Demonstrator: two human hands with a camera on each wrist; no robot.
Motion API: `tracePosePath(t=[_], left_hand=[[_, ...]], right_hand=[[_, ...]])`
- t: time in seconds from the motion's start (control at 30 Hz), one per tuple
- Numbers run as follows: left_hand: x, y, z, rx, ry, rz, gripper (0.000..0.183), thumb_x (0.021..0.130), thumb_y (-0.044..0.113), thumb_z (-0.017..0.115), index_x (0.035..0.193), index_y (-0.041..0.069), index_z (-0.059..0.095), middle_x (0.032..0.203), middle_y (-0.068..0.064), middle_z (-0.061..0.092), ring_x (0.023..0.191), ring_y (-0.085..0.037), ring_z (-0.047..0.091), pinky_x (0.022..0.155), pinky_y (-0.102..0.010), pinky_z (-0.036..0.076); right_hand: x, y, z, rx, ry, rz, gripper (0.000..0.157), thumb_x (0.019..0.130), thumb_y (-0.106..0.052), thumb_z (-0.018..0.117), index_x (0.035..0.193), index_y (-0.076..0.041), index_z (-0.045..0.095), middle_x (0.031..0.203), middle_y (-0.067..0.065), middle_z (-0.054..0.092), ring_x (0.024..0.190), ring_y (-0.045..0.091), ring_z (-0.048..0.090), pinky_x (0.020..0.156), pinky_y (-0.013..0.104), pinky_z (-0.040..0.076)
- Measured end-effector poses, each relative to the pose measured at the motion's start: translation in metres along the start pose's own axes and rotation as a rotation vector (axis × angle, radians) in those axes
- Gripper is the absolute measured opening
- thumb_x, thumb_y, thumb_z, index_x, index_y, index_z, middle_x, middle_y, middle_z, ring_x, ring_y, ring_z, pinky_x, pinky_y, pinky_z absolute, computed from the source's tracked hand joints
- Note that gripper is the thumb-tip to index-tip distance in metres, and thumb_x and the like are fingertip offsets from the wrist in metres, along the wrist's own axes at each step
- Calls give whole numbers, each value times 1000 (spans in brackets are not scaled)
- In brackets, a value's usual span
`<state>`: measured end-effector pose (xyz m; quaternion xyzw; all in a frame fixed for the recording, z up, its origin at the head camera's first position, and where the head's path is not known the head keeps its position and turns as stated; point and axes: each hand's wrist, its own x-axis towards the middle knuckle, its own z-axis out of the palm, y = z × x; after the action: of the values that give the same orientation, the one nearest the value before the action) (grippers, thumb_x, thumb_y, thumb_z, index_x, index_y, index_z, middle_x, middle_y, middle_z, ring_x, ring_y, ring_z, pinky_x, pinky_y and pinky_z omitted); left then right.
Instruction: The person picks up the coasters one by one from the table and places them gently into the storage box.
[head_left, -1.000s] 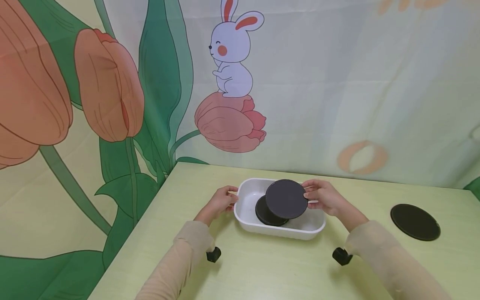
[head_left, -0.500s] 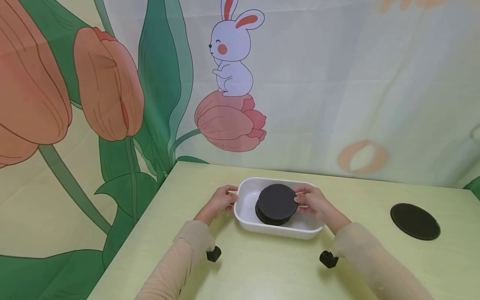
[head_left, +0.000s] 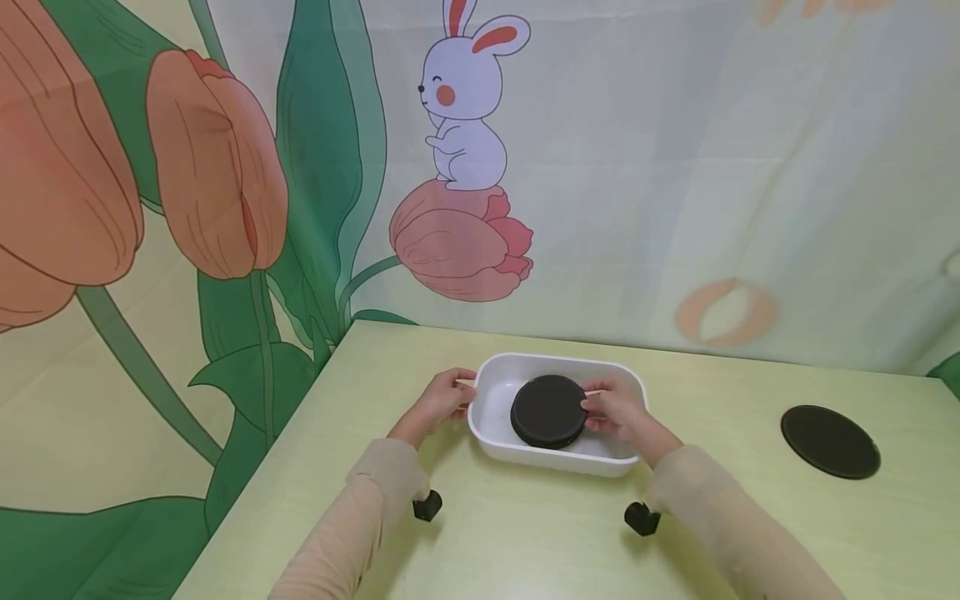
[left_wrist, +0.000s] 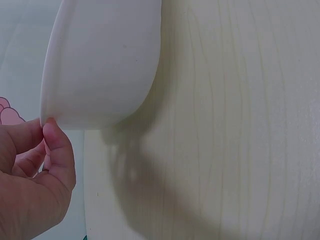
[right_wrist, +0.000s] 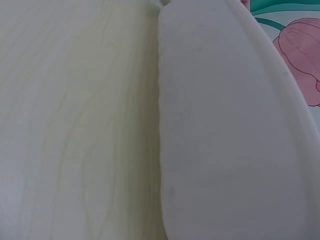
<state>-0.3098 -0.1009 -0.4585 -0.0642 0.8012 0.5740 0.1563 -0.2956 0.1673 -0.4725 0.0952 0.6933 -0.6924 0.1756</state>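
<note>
A white rectangular dish point(head_left: 558, 463) with rounded corners sits on the table. My left hand point(head_left: 441, 398) pinches the rim at its left end; in the left wrist view the thumb and index finger point(left_wrist: 60, 150) meet at the dish's edge. Inside the dish lies a black round coaster-like disc point(head_left: 550, 408), stacked over another whose lower edge shows beneath. My right hand point(head_left: 617, 410) reaches over the dish's right end and grips the top disc by its right edge. The right wrist view shows only the dish's outer wall point(right_wrist: 225, 120), with the hand hidden.
Another flat black disc point(head_left: 830, 442) lies on the pale wood-grain table point(head_left: 540, 542) to the right. Behind the table hangs a cloth point(head_left: 600, 208) printed with tulips and a rabbit. Black wrist cameras point(head_left: 642, 518) hang under both sleeves.
My right hand has brought the top disc down and to the left, onto the disc in the dish. The left hand has stayed on the rim.
</note>
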Motion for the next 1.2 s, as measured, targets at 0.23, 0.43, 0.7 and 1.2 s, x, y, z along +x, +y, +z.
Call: tracePosePath(t=[0.23,0.43,0.7,1.2], left_hand=[[1,0,-1,3,1,-8,33,87,5,51,120,8,48,99,-12,55,79,-20,55,58,-23,46],[0,2,-1,12,11,-12,33,87,6,52,119,8,48,99,-11,55,78,-18,54,60,-24,47],[1,-1,0,1,3,1,32,87,6,51,119,7,49,97,-11,56,74,-17,55,55,-21,44],[0,1,0,-6,6,-5,32,88,7,52,120,8,49,98,-12,54,77,-20,55,56,-21,45]], right_hand=[[3,4,3,-26,25,-3,33,81,7,47,113,8,38,59,-5,48,48,6,48,47,18,44],[4,2,5,-60,69,1,32,79,10,47,110,9,40,63,-2,47,50,7,48,47,19,45],[0,3,7,-100,121,7,32,76,12,46,107,10,42,64,1,43,50,9,47,46,21,46],[-19,-23,-6,-173,37,-49,36,79,6,47,114,11,40,69,2,47,63,11,50,60,29,52]])
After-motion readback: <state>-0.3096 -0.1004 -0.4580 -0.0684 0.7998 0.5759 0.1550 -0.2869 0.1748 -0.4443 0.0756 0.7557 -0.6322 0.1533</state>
